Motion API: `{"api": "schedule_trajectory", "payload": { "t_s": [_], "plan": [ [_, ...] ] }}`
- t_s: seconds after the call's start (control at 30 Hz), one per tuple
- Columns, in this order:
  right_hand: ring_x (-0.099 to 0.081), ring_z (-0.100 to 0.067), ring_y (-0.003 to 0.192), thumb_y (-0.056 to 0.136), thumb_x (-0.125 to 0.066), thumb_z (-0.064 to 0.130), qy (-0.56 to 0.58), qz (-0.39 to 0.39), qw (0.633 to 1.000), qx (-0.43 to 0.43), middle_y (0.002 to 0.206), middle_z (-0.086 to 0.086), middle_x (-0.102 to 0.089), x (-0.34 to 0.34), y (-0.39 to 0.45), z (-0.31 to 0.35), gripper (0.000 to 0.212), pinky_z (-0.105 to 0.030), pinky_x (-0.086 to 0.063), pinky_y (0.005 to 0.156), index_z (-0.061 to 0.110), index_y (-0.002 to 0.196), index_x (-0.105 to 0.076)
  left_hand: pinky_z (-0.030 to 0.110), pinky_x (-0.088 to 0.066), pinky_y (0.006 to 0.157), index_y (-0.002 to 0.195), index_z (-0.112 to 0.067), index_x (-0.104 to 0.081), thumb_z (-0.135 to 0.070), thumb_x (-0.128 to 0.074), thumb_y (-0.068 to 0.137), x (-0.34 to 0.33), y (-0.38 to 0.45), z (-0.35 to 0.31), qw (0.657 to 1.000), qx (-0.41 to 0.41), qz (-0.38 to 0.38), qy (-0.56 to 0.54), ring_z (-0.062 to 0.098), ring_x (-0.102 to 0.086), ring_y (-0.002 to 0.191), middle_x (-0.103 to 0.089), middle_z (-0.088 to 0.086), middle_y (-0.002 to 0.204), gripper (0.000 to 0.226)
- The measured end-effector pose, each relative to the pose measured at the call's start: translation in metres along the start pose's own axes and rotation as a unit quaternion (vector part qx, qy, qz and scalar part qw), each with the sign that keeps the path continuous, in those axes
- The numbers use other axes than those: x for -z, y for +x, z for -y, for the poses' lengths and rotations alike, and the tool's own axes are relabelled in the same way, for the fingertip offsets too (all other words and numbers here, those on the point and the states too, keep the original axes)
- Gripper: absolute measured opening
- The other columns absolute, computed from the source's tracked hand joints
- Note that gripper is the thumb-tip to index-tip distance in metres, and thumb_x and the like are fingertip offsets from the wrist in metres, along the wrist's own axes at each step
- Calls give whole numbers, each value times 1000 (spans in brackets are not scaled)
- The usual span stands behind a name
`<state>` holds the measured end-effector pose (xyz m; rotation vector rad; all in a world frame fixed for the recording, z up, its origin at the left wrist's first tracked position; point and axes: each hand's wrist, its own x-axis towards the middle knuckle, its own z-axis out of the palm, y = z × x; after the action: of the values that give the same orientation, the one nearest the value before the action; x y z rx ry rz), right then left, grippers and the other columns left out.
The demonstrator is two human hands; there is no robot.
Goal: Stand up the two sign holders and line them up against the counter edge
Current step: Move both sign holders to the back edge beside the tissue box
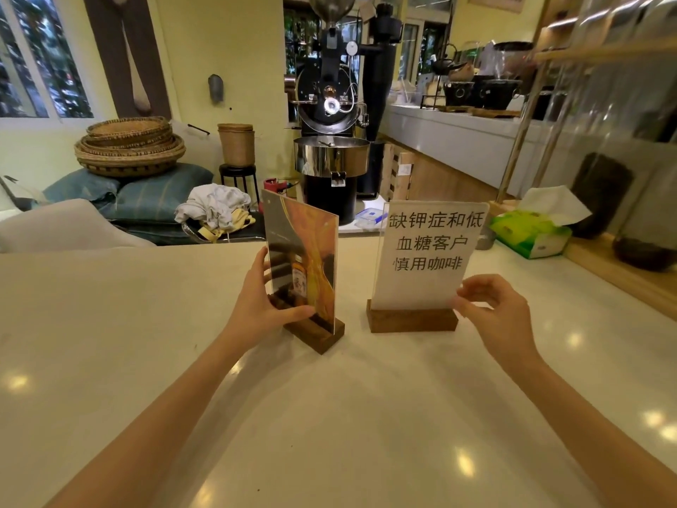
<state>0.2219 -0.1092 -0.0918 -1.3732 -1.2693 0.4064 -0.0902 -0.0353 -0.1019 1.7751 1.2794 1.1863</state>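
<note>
- Left sign holder standing upright mid-counter, wooden base running skewed, near-right to far-left, not parallel to the far counter edge.
- Left hand gripping its panel edge and base, fingers clamped.
- Right sign holder standing square; right hand pinching its near-right corner.
- Tissue box sitting far right.

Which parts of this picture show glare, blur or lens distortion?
Head view: ceiling lights glare as bright spots on the counter; reflections wash over the left sign holder; shelves at upper right smear into blur; wide-angle bending curves the edges; the right sign holder reads sharp.
</note>
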Motion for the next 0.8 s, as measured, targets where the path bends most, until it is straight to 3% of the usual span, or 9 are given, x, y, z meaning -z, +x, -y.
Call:
{"api": "schedule_trajectory", "payload": {
  "t_s": [0.07,0.17,0.23,0.33,0.57,0.8],
  "plan": [
    [-59,-11,84,71,-74,18,-6,-20,999,-48,95,4,-59,5,11,-3,40,-21,-45,68,20,103,-51,33,-39,95,137,-32,-9,-40,-80,47,-3,-1,-2,1000,-14,-5,5,8,-35,118,-32,2,143,115],
    [-54,-18,98,74,-72,23,-20,44,992,-114,111,3,-53,4,25,-5,55,-32,-46,80,18,120,-43,34,-39,96,135,-34,-13,-40,-81,46,-6,-1,-2,999,-26,-17,23,6,-35,114,-35,3,141,112],
    [-54,-19,99,76,-70,22,-8,94,987,-132,112,4,-53,2,33,-3,51,-32,-48,79,20,120,-43,32,-39,95,134,-35,-15,-37,-83,49,-7,0,-1,998,-36,-25,36,6,-36,113,-36,3,140,109],
    [-58,-18,93,77,-68,16,-12,148,982,-117,110,4,-58,2,43,-1,44,-24,-48,67,23,116,-49,32,-39,95,134,-33,-14,-38,-83,49,-11,2,0,997,-31,-39,51,10,-37,117,-34,4,141,110],
    [-60,-25,97,77,-65,4,-39,215,972,-83,113,-2,-62,13,64,-1,44,-32,-54,68,13,119,-55,45,-43,100,136,-30,-15,-55,-74,37,-15,2,-1,996,-23,-62,67,22,-38,125,-33,7,141,118],
    [-61,-9,84,75,-67,3,-69,228,970,-53,102,5,-63,30,78,-12,42,-25,-53,65,17,113,-60,40,-42,97,136,-29,-15,-47,-79,42,-46,16,-10,995,-39,-63,63,19,-38,122,-33,7,140,115]
  ]
}}
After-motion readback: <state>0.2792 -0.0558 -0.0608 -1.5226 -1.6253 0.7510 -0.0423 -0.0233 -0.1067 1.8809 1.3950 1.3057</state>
